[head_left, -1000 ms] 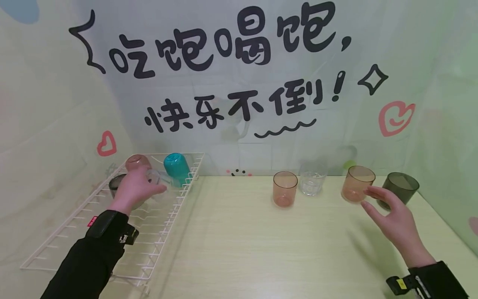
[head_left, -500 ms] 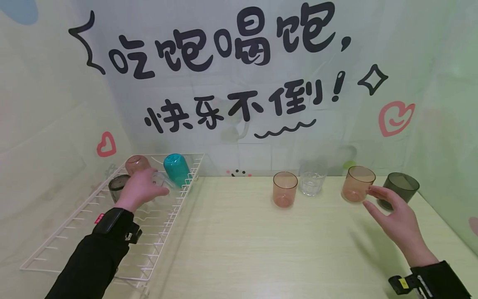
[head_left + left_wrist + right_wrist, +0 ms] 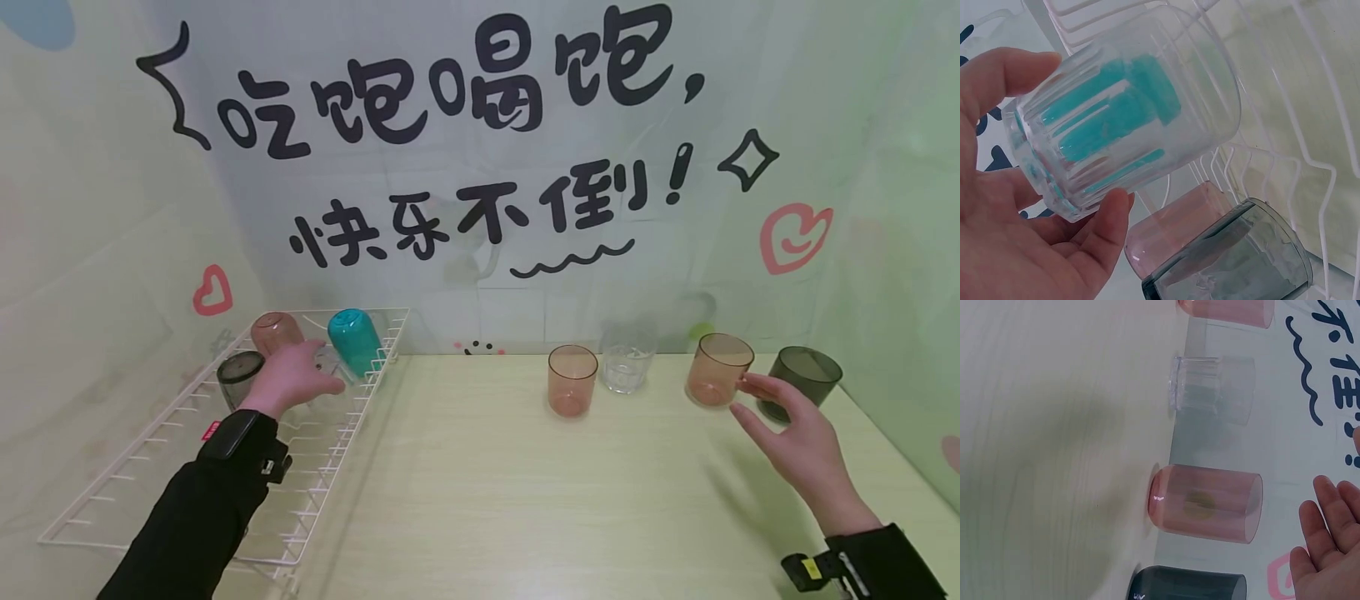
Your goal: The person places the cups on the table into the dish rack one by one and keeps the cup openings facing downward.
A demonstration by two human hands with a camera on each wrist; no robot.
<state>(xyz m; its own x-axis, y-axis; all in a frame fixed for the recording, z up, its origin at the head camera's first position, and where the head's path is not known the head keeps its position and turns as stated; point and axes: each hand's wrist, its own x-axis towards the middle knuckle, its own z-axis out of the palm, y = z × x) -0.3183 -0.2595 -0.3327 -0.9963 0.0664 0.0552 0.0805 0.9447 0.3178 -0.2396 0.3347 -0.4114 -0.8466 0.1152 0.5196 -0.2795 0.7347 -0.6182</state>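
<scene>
My left hand grips a clear drinking glass by its base, thumb on one side and fingers on the other. The glass is upside down and tilted, over the white wire rack. Around it in the rack stand a turquoise cup, a pink cup and a dark grey cup. At the right, my right hand holds nothing, its fingers loosely extended. It is nearest to an amber-pink cup and a dark grey-green cup, partly covering the latter.
Also upright along the back of the pale wooden table are another amber-pink cup and a second clear glass. A printed cloth backdrop hangs behind them. The rack runs along the table's left side.
My left hand has shifted slightly right and nearer to me, uncovering more of the dark grey cup in the rack. The right hand has barely moved.
</scene>
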